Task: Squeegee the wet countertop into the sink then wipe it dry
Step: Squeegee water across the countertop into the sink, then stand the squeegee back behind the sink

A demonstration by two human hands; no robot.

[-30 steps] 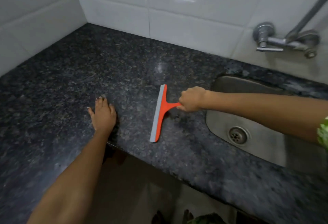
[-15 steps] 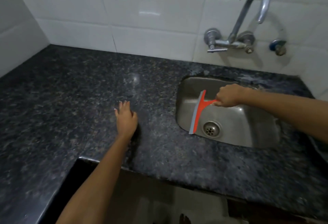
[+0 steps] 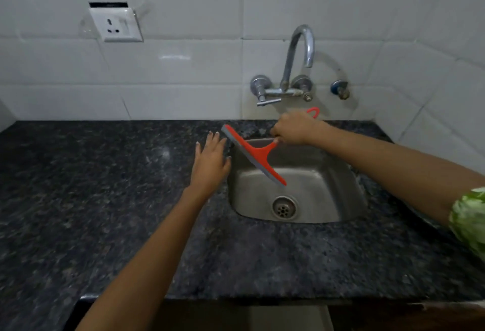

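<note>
My right hand point(image 3: 295, 128) is closed around the handle of an orange squeegee point(image 3: 256, 154) with a grey blade. The squeegee is lifted and tilted over the back left part of the steel sink point(image 3: 322, 189), its blade running from the sink's back left corner down toward the basin. The handle's looped end shows behind my fist. My left hand point(image 3: 211, 161) lies flat, fingers spread, on the dark speckled granite countertop point(image 3: 105, 199) just left of the sink rim. No cloth is in view.
A curved chrome tap point(image 3: 299, 60) with valves hangs from the white tiled wall above the sink. A wall socket point(image 3: 115, 24) sits at the upper left. The drain point(image 3: 284, 207) lies at the basin's front. The counter's front edge runs along the bottom.
The squeegee swept right off the counter into the sink, then rose and tilted toward the sink's back left corner. My left hand slid right to the sink rim. The view shifted right.
</note>
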